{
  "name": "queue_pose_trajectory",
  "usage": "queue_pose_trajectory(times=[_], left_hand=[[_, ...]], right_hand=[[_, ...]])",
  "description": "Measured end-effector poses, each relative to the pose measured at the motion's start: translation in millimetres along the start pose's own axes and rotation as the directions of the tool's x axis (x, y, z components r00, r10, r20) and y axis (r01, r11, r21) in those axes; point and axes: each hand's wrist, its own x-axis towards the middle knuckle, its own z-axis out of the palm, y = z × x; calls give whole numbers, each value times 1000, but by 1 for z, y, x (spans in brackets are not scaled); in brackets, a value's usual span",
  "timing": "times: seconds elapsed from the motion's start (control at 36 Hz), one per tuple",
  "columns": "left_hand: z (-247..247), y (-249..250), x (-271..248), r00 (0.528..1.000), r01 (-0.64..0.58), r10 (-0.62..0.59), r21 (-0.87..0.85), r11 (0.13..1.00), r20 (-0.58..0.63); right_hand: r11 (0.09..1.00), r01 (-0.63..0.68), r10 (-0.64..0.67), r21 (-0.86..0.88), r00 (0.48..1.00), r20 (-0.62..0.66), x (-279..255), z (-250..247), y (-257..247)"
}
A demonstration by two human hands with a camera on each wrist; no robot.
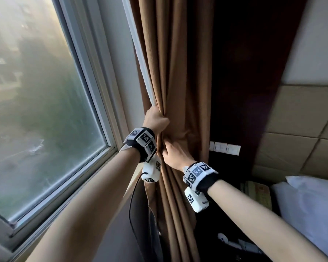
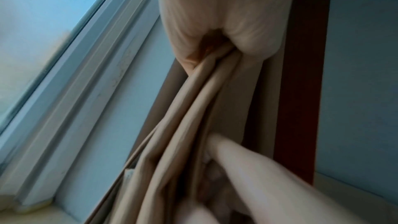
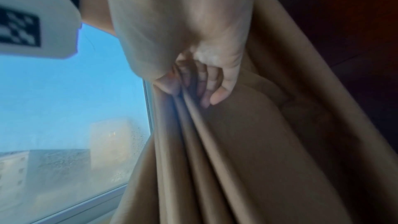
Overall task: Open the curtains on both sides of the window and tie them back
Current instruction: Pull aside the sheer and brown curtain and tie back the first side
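Note:
The brown curtain (image 1: 178, 72) hangs bunched in folds on the right side of the window. My left hand (image 1: 156, 120) grips the gathered folds at their window-side edge, fingers wrapped round the cloth. The left wrist view shows the folds (image 2: 193, 108) running up into that palm (image 2: 215, 23). Just below, my right hand (image 1: 171, 153) reaches in from the right. In the right wrist view its fingers (image 3: 204, 88) curl into the curtain folds (image 3: 237, 159). No tie-back is visible in any view.
The window pane (image 1: 36, 91) and its white frame (image 1: 64, 195) fill the left. Behind the curtain stands a dark wooden panel (image 1: 244, 72) with white wall switches (image 1: 224, 148). A padded headboard (image 1: 301, 129) and a white pillow (image 1: 311, 205) lie right. A black cable (image 1: 133, 205) hangs below my left wrist.

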Motion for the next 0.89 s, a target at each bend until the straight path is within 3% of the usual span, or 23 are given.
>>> queue_pose_trajectory(times=[0.11, 0.22, 0.28, 0.39, 0.5, 0.56, 0.89], left_hand=[[-4, -6, 7, 999, -1, 1, 1, 1000, -47], [-10, -13, 13, 997, -14, 13, -16, 1000, -72], [-12, -17, 15, 997, 3, -5, -24, 1000, -78], [-13, -20, 16, 997, 13, -16, -38, 999, -79], [-11, -20, 15, 997, 6, -9, -33, 999, -71], [-9, -19, 16, 998, 14, -16, -43, 999, -65], [-5, -13, 12, 997, 10, -12, -17, 1000, -77]], right_hand=[[997, 70, -69, -9, 991, 115, 7, 1, 27], [992, -71, 102, -101, 929, 355, 21, -7, 75], [978, -152, 199, -144, 888, 415, 31, -15, 106], [923, -337, 382, -188, 867, 319, 51, -31, 156], [911, -407, 413, -73, 894, 171, 66, -38, 170], [879, -477, 477, -26, 873, 105, 72, -35, 170], [797, -545, 545, -261, 835, -81, 72, -22, 136]])
